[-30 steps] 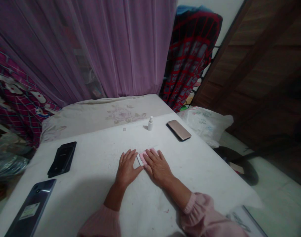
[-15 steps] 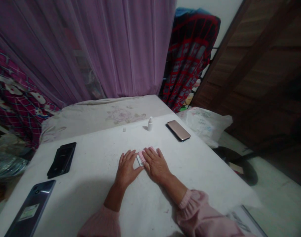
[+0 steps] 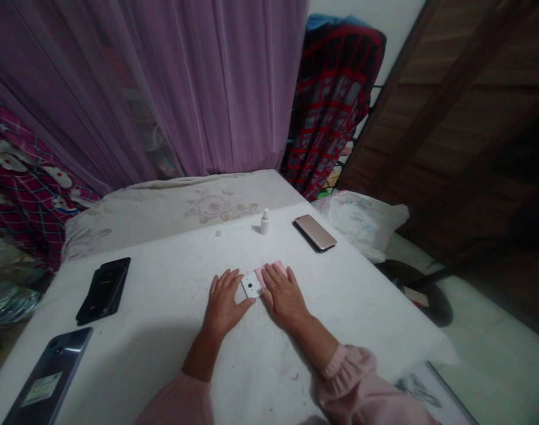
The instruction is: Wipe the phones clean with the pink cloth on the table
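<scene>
Left hand (image 3: 222,304) lies flat and open, thumb touching a small white plastic piece (image 3: 250,286); open right hand (image 3: 283,298) rests on a pink piece (image 3: 273,271) just beside it

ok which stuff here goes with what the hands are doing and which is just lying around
With the hands: left hand, right hand, white piece, pink piece.
Lying around: bottle, gold phone, black phone, dark phone.
</scene>
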Demonstrator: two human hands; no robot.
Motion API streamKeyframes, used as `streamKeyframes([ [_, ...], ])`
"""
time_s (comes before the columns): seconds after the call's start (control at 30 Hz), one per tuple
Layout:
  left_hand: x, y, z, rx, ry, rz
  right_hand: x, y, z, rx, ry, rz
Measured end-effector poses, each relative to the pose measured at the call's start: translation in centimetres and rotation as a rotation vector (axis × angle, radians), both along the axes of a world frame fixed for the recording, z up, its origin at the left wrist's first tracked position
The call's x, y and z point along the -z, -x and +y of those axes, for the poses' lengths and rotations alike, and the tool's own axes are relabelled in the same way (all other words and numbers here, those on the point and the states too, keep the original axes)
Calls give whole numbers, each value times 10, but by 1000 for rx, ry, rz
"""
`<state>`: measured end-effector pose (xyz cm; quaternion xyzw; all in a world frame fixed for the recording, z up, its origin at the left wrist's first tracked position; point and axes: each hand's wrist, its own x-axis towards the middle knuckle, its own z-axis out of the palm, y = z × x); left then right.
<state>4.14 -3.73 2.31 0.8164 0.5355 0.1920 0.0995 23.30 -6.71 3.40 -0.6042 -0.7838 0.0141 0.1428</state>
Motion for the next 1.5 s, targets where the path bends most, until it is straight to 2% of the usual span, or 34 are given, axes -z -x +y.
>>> streamKeyframes([
  [0.13, 1, 1, 0, 2, -8, 4, 1, -3, -8, -71, -4, 0],
  [0.3, 0, 1, 0, 7, 5, 12, -1, -14, 4, 66, 15, -13],
  [0.47, -1, 0, 0, -3, 13, 11, -2, -10, 17, 102, 10, -32],
  [0.8, 0, -1, -1, 3, 5, -12, 6, -20, -12, 89, -42, -32],
  [1.13, -2, 0, 0, 15, 32, -5, -1, -9, 20, 86, 10, 26],
  [1.23, -4, -2, -1, -6, 35, -1, -2, -10, 14, 85, 7, 32],
  [1.5, -4, -3, -2, -17, 46, -5, 3, -18, -22, 64, 1, -7],
])
